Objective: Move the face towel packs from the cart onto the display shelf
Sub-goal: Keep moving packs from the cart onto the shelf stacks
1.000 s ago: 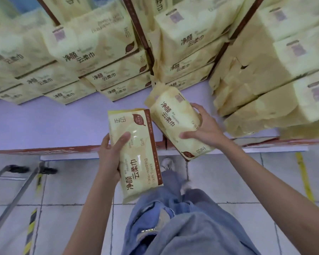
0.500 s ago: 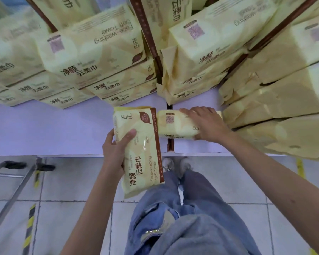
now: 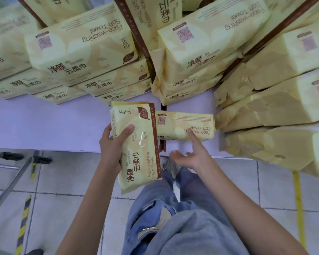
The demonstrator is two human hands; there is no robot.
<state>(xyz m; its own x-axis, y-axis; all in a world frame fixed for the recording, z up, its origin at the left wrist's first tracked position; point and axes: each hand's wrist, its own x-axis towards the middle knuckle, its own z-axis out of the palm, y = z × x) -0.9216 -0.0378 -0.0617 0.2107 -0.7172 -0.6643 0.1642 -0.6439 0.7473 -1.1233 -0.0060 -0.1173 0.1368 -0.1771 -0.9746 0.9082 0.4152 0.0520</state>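
The left hand (image 3: 114, 150) gripped one face towel pack (image 3: 138, 150), thumb across its front, just off the shelf edge; the right hand (image 3: 190, 155) had released the second pack (image 3: 184, 126), its fingers now apart and relaxed; that pack lay flat on the display shelf (image 3: 44, 122), beside the stacks (image 3: 92, 57); so two loose packs, one placed, one pending; the stacked ones ran out of frame, uncountable.
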